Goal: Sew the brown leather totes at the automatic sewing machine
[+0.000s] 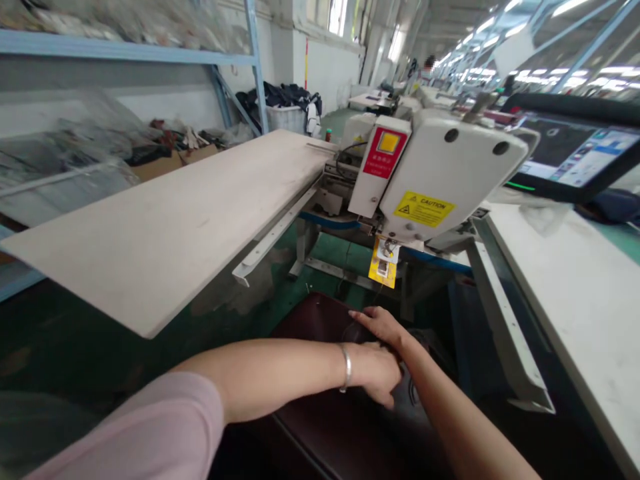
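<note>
Below the sewing machine is a dark maroon, leather-like padded piece [320, 320], seemingly a seat; its full shape is hidden by my arms. My left hand [377, 373], with a silver bracelet at the wrist, reaches across to the right over it. Its fingers curl downward and are partly hidden by my right forearm, so what they hold cannot be made out. My right hand [383, 325] lies just beyond the left, its fingers stretched leftward over the maroon surface. Right of the hands is a dark, shiny, crumpled thing [425, 340].
Ahead stands a white sewing machine head [450, 167] with a yellow tag [384, 263] hanging under it. A pale tabletop [165, 213] extends left, another [575, 267] right. Metal rails [515, 333] jut toward me. A screen [575, 153] is at right; shelving [125, 48] holds plastic-wrapped goods.
</note>
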A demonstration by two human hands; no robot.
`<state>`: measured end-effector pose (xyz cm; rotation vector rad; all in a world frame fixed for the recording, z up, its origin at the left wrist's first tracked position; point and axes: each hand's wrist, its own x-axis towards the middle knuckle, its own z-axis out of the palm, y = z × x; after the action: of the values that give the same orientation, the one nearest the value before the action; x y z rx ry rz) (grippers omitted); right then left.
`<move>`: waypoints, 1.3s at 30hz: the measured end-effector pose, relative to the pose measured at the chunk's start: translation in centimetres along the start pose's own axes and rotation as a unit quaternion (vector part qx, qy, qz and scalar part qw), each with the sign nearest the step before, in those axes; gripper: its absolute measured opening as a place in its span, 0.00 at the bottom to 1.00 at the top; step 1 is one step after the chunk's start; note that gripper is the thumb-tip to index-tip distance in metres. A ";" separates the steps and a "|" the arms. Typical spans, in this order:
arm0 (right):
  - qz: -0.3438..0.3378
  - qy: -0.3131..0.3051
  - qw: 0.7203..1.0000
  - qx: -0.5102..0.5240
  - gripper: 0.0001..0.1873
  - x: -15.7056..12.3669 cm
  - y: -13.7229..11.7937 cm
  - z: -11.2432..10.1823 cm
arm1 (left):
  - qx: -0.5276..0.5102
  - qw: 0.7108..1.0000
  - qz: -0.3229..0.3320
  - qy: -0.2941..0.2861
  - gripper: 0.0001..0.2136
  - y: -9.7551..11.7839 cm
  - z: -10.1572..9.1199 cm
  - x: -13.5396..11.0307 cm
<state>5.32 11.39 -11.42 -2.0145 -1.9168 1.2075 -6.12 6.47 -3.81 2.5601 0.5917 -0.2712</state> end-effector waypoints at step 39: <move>-0.021 0.052 0.967 0.248 0.34 -2.8 2.8 -15.1 | -0.568 0.822 -0.041 0.002 0.25 -17.5 -11.4 0.9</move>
<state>16.91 14.82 -1.51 -1.7231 -1.4167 1.3703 -12.40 26.26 -1.71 1.3701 0.6021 0.0733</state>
